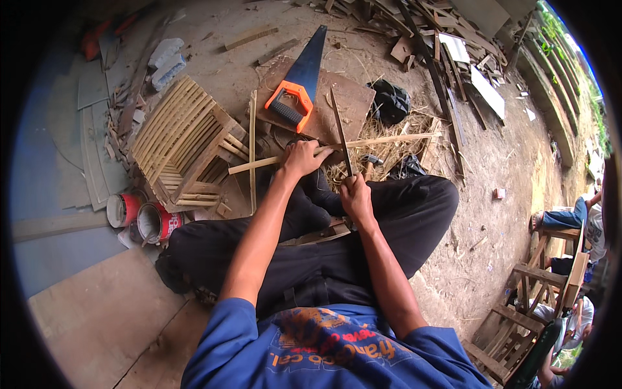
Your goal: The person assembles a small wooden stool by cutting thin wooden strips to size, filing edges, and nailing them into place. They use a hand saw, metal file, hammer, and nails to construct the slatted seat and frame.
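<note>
In the head view, the left hand [301,159], just above centre toward 12 o'clock, closes over a long pale split-wood strip [394,139], its fingers hiding the middle stretch. The strip slants from about 10 o'clock to 2 o'clock. The right hand [356,196], at 1 o'clock from centre, is curled into a fist around a narrow dark metal blade [338,120]; the fist mostly covers the handle, and whether the edge touches or bites the strip where they cross cannot be told. A wood-handled claw hammer [370,162] at 2 o'clock is partly lost among curly, straw-like shavings [414,126], and a crumpled black bag [390,102] at 1 o'clock shows only folds. At the right rim, toward 4 o'clock, seated people [586,223] are bent and cut off by the lens. Toward 12 o'clock, a saw [300,84] with a tapering blue metal blade and a moulded orange-and-black grip lies on a rough, flat brown board [355,97]. A boxy frame of smooth, rounded pale slats [178,139] leans at 10 o'clock; near 9 o'clock sit two round, red-sided cans [150,223] with smeared, greyish openings.
</note>
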Available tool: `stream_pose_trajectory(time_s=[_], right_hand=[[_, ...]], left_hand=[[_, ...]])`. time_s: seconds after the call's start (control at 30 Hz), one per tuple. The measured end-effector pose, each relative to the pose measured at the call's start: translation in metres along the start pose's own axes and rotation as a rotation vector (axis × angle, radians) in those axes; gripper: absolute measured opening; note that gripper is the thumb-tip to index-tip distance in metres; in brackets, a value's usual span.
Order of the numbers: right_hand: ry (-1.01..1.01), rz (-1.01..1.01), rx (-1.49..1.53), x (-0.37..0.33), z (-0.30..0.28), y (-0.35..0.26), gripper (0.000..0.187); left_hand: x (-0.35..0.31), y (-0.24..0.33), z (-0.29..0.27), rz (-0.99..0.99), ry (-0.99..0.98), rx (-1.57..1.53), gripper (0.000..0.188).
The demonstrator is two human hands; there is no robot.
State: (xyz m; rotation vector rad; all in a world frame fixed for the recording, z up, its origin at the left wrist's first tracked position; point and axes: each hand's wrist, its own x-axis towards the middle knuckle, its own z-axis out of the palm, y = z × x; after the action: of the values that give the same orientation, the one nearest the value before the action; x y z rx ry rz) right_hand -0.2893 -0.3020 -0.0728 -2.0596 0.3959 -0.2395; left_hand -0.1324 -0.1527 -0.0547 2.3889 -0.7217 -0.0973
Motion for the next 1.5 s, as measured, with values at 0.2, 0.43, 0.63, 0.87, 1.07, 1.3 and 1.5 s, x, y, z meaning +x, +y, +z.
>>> stream_pose_trajectory(time_s=[0.2,0.43,0.63,0.87,1.07,1.3,1.5], right_hand=[[-0.022,0.12,0.068,0.008,-0.007,0.008,0.017],[0.115,-0.03,0.082,0.003,-0.017,-0.033,0.015],[0.061,-0.018,-0.045,0.003,-0.013,-0.017,0.017],[0.044,0.005,-0.062,0.008,-0.01,-0.015,0.019],[0.015,-0.059,-0.058,0.009,-0.007,-0.011,0.02],[0.026,-0.087,-0.089,0.01,-0.007,-0.014,0.021],[0.017,-0.053,-0.062,0.009,-0.009,-0.021,0.021]], left_hand=[[-0.004,-0.008,0.004,0.03,-0.002,0.007,0.044],[0.006,-0.01,-0.005,0.006,-0.113,0.02,0.04],[0.009,-0.009,-0.008,0.027,-0.109,-0.031,0.036],[0.01,-0.008,-0.008,0.008,-0.132,-0.024,0.033],[0.01,-0.013,-0.004,0.06,-0.076,-0.074,0.038],[0.01,-0.012,-0.005,0.038,-0.104,-0.035,0.034],[0.009,-0.011,-0.006,0.036,-0.083,-0.058,0.037]])
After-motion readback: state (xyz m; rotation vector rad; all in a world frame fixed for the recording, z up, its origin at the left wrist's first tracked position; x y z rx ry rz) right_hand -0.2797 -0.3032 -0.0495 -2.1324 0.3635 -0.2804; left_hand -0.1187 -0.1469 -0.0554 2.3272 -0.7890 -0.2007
